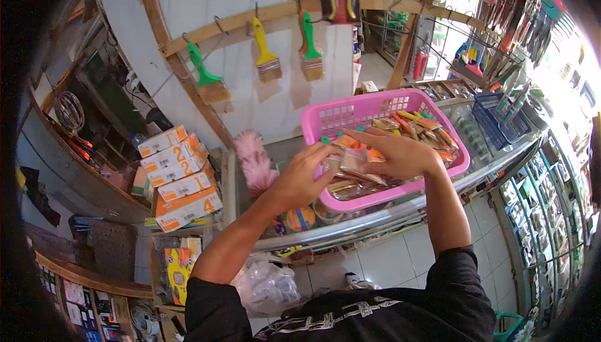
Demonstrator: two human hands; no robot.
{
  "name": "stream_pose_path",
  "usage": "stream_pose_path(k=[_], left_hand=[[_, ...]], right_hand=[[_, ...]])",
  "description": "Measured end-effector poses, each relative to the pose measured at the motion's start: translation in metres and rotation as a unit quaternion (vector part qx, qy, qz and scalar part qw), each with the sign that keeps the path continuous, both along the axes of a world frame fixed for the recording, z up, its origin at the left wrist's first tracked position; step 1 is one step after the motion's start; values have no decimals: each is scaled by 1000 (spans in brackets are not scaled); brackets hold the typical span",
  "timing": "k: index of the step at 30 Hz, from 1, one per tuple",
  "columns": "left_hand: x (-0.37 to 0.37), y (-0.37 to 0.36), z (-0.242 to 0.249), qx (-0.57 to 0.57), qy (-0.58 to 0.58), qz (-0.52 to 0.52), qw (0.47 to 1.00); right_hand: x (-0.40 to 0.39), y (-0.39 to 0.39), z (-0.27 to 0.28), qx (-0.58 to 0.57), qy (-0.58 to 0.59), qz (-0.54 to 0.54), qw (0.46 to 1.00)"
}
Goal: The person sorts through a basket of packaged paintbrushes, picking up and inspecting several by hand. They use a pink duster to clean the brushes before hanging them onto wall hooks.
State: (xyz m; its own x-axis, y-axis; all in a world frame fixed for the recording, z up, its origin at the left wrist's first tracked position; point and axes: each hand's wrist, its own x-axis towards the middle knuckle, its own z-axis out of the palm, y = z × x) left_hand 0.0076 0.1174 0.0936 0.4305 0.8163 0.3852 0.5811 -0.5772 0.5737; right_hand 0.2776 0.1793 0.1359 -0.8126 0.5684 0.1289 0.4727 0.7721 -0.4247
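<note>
Both hands are inside a pink plastic basket (382, 101) on a glass counter, among several paintbrushes (432, 126) with coloured handles, some in clear wrap. My left hand (305, 176) curls at the basket's left side, its thumb and fingers around brushes with green handle ends. My right hand (397, 154) reaches over from the right, palm down. Its thumb presses on wrapped bristles (354, 163) between the hands, and its fingers lie across orange handles. Parts of the held brushes are hidden beneath the fingers.
Brushes hang on hooks from a wooden rail (235, 22). Left of the counter stand stacked orange-and-white boxes (181, 179) and a pink feather duster (253, 160). A blue basket (501, 123) sits to the right. The counter's metal edge (350, 229) runs in front of me.
</note>
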Motion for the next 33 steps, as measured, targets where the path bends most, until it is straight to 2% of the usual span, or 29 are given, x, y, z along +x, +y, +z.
stream_pose_path(k=[2,5,8,9,13,20,26,32,33], left_hand=[[20,7,-8,12,35,30,999],[42,11,-14,-3,59,70,996],[50,16,-34,89,124,93,984],[52,16,-32,70,118,90,986],[56,8,-14,20,120,89,989],[65,11,-19,32,130,55,990],[62,7,-19,33,54,47,997],[56,0,-25,122,-25,84,989],[54,-1,-27,104,-60,96,988]], right_hand=[[26,7,-6,-42,-19,1,999],[43,9,-15,-10,7,16,1000],[47,10,-33,-56,49,16,997],[47,9,-37,-73,55,14,996],[50,5,-62,34,87,-21,995],[45,3,-62,15,135,-65,989],[43,2,-63,29,153,-89,984],[42,4,-58,-2,185,-52,981],[42,3,-56,7,190,-24,981]])
